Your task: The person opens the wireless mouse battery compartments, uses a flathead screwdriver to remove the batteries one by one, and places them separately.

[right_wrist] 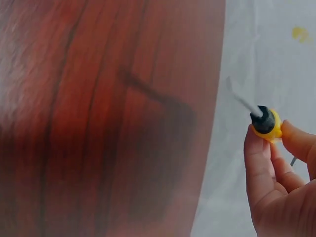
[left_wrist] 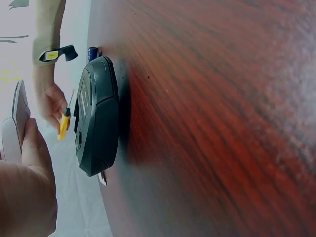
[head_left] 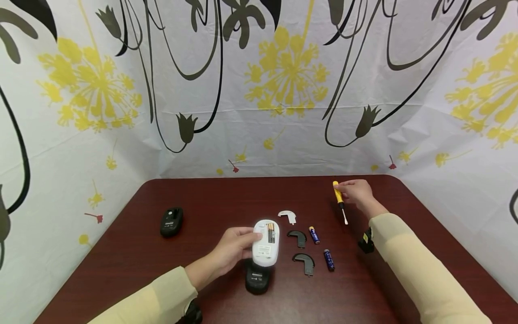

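My left hand (head_left: 232, 249) holds a white computer mouse (head_left: 265, 256), underside up, its battery bay uncovered with batteries (head_left: 271, 233) inside. Below it a black mouse (head_left: 257, 280) lies on the table, partly hidden in the head view; the left wrist view shows this black mouse (left_wrist: 98, 116) from the side. At the far right, my right hand (head_left: 358, 192) pinches the yellow handle of a screwdriver (head_left: 338, 193), tip pointing down toward me. In the right wrist view the thumb and fingers grip the screwdriver (right_wrist: 266, 124) above the table.
Right of the white mouse lie a white cover (head_left: 288, 216), two dark covers (head_left: 300, 238) (head_left: 306, 263) and two blue batteries (head_left: 314, 235) (head_left: 329, 260). Another black mouse (head_left: 171, 222) sits at the left of the brown table (head_left: 218, 198). A patterned cloth (head_left: 275, 148) hangs behind.
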Available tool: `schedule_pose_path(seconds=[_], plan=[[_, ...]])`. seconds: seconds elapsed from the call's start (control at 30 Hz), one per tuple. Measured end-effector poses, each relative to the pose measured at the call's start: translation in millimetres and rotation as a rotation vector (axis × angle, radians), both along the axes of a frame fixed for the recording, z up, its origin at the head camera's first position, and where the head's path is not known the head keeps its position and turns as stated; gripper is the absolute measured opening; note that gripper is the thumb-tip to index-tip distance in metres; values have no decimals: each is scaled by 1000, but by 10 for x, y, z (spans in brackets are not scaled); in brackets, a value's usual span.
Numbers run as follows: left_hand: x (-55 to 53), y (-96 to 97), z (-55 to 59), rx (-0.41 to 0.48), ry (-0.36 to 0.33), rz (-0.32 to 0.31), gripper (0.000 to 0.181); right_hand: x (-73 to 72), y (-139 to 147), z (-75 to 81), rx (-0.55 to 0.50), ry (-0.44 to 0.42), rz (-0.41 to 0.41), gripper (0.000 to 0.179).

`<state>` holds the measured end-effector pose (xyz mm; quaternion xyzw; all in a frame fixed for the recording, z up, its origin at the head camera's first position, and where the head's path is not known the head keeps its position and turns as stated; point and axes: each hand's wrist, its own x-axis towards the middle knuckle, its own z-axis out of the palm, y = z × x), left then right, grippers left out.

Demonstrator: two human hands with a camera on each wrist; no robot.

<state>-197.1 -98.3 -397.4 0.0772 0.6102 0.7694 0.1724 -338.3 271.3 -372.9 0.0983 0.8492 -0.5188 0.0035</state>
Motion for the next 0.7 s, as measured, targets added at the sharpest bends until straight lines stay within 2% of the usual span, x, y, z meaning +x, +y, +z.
schedule_pose_path(seconds=[0.2, 0.47, 0.7], plan=[[2, -6, -9, -6, 2, -5, 41, -38, 130, -108, 33, -76, -2, 40], [8, -17, -3, -10, 5, -4, 41, -43, 254, -190, -18, -162, 28, 39], [8, -23, -9, -10, 8, -10, 41, -33, 314, -254, -45, -190, -2, 37]])
